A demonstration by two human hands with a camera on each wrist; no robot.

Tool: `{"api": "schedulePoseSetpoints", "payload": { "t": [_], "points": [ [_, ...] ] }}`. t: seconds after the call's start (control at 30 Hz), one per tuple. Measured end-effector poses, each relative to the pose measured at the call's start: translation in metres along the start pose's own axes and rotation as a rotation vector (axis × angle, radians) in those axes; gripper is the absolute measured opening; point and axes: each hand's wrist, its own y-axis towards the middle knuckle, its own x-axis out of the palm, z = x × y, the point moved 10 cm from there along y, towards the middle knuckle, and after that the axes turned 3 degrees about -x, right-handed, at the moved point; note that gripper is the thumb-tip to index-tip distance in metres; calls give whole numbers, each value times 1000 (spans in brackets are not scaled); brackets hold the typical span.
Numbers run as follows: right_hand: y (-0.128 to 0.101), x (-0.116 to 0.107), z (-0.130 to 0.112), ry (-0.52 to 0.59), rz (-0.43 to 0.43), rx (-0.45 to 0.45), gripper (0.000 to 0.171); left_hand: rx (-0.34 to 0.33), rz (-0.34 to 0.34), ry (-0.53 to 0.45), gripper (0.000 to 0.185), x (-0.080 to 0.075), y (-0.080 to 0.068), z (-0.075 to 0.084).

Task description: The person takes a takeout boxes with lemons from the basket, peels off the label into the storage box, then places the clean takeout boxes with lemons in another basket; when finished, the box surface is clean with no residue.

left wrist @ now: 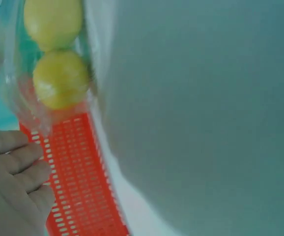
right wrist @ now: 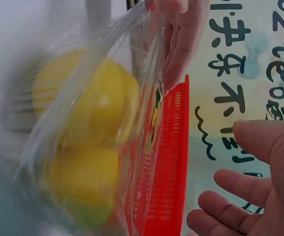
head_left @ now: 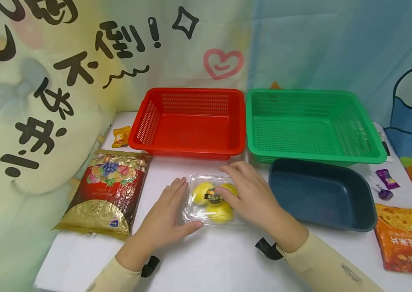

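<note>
A clear plastic box point(head_left: 214, 200) of yellow fruits point(head_left: 219, 212) lies on the white table, a dark label point(head_left: 214, 196) on its lid. Beside its left edge is my left hand point(head_left: 167, 217), fingers extended and thumb pointing along the near edge. My right hand point(head_left: 251, 196) is over the box's right side and covers part of it. In the left wrist view, the fingers point(left wrist: 31, 169) are straight and grip nothing. The right wrist view has the fingers point(right wrist: 242, 191) loosely bent, apart from the box point(right wrist: 83, 142). From the head view, contact with the box is hard to tell.
Behind the box stand a red basket point(head_left: 195, 134) and a green basket point(head_left: 293, 138). A dark blue tub point(head_left: 319, 194) is close on the right. Bagged candy point(head_left: 107, 194) lies left, an orange snack bag point(head_left: 406, 239) right, with a lollipop point(head_left: 385, 194) and small wrapped sweets point(head_left: 121, 136) at the sides.
</note>
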Motion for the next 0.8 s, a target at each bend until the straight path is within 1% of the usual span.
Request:
{"api": "schedulePoseSetpoints", "payload": {
  "t": [0.17, 0.3, 0.43, 0.6, 0.8],
  "points": [
    [10, 8, -8, -43, -26, -53, 48, 5, 13, 24, 107, 7, 0, 3],
    [18, 18, -14, -91, -63, -93, 39, -1, 14, 31, 105, 10, -1, 2],
    [23, 27, -22, -151, -92, -163, 30, -9, 13, 28, 105, 11, -2, 2],
    [26, 34, -30, -180, -100, -247, 21, -17, 3, 31, 104, 12, -3, 2],
    [29, 40, -32, -199, -119, -268, 15, -32, -12, 32, 104, 12, -3, 1]
  ]
}}
